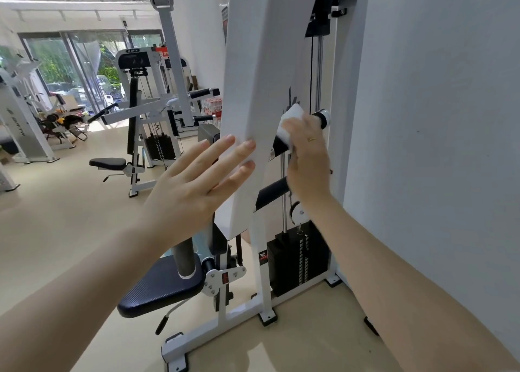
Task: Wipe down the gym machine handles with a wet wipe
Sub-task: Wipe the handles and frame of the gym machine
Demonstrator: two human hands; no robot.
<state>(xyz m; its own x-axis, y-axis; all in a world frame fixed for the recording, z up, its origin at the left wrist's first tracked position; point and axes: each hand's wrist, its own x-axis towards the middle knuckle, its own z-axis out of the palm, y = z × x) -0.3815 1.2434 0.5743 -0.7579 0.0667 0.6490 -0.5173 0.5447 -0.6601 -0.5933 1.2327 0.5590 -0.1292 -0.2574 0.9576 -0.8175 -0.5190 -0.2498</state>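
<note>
Wiping the upper handle

My right hand (305,157) wraps the wet wipe (289,118) around the handle (320,117), which runs toward the upper right; my left hand (194,186) rests flat on the frame (253,62).

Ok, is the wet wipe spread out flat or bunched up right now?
Bunched up. The wet wipe is wrapped round the black handle, gripped there by the right hand, with a thick wad above the fingers.

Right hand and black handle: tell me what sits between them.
A white wet wipe, wrapped round the black handle under the right hand, in the head view.
</note>
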